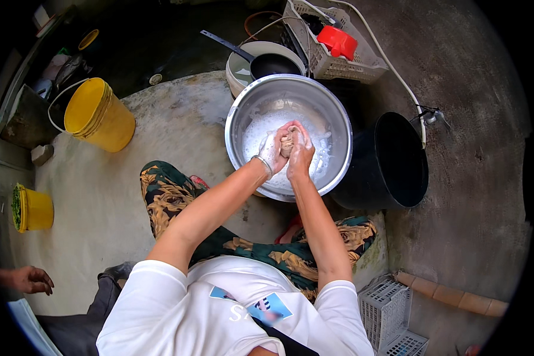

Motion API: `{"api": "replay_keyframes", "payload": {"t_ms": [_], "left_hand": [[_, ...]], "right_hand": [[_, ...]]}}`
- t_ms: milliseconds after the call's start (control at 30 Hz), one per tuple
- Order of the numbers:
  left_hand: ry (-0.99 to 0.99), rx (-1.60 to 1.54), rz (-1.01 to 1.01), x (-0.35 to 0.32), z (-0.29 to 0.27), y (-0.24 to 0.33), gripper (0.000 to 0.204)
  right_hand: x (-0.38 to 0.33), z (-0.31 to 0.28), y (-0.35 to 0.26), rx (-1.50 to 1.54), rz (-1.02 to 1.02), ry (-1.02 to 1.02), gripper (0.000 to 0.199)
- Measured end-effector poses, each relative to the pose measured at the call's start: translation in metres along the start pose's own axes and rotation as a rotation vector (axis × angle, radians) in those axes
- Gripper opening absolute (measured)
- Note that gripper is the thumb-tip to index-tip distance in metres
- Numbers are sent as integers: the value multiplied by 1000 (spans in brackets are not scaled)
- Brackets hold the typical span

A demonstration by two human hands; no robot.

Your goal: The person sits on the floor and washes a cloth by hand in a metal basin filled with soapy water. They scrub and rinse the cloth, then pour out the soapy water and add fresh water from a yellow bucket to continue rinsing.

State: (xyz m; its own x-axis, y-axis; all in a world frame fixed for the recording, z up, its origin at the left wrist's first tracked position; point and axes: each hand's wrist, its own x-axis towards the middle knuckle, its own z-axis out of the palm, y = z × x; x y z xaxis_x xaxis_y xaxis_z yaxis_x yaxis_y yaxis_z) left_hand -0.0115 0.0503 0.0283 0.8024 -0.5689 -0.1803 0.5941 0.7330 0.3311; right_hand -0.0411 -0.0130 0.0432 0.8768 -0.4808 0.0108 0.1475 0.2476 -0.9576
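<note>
My left hand and my right hand are cupped together over the wide metal basin. Between the two palms they grip a beige, wrinkled wad, perhaps a cloth or a scrubber; most of it is hidden by my fingers. White suds cover the basin's bottom and cling to both hands. A bracelet circles my left wrist.
Behind the basin, a black frying pan rests on a white bucket. A red scoop sits in a crate. A black bucket stands right, a yellow bucket left. Another person's hand shows at lower left.
</note>
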Motion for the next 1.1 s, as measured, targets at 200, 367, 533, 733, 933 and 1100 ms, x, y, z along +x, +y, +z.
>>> {"api": "replay_keyframes", "payload": {"t_ms": [200,367,533,733,933,1100], "left_hand": [[-162,-100,-141,1,-7,-9,40],[180,83,-28,9,-3,11,35],[-63,271,-160,-14,23,-8,35],[19,141,-142,-3,-2,3,32],[-67,279,-132,-6,4,-11,39],[166,105,-48,6,5,4,37]], "right_hand": [[-4,0,-18,-15,43,44,31],[-25,15,5,-333,-281,-36,33],[7,-26,6,-139,-88,88,26],[-23,0,28,-346,-308,109,29],[21,-30,37,82,3,142,30],[-21,5,19,-302,-230,16,32]]}}
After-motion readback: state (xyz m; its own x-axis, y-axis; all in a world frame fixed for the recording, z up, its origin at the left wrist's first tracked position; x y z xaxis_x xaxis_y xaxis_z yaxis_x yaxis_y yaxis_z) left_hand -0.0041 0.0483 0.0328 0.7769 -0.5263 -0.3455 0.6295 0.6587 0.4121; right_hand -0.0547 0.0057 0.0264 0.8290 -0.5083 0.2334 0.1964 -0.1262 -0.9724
